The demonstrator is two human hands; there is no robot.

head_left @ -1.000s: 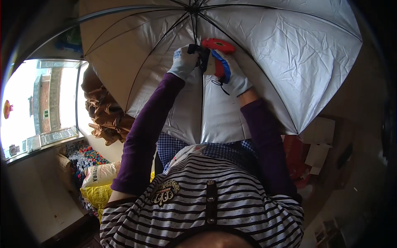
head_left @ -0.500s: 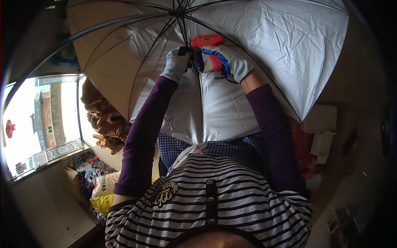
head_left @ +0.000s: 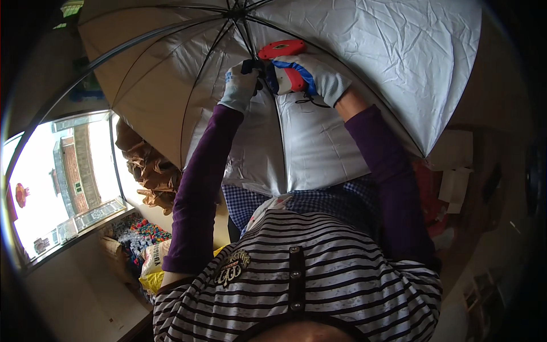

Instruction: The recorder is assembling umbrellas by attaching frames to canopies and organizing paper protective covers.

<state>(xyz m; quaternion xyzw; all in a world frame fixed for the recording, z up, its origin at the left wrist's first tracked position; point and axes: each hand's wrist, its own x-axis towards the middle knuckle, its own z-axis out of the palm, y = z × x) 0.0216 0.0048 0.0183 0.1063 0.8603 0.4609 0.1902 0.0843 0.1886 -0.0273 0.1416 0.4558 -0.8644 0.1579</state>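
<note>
An open umbrella with a silver inner canopy point(head_left: 399, 62) spreads across my lap and beyond. Its dark ribs meet at the black hub point(head_left: 236, 14) near the top. In a white glove with dark fingertips, my left hand point(head_left: 241, 84) is closed on an umbrella rib below the hub; the exact pinch point is hidden. Close beside it, my right hand point(head_left: 319, 78), in a white and blue glove, grips a red hand tool point(head_left: 281, 49) with a rounded body. The tool's front meets the rib near my left fingers. A thin black cord loop dangles under my right hand.
At the left stand a bright window point(head_left: 68, 182), crumpled brown paper point(head_left: 145, 165) and a heap of small colourful pieces point(head_left: 142, 231) by a white and yellow sack point(head_left: 154, 262). Pale cartons point(head_left: 453, 151) sit at the right. A curved umbrella shaft point(head_left: 108, 54) crosses the upper left.
The view has shifted slightly, so the umbrella hub sits a little higher and further left. Both hands keep their grip at nearly the same place on the rib.
</note>
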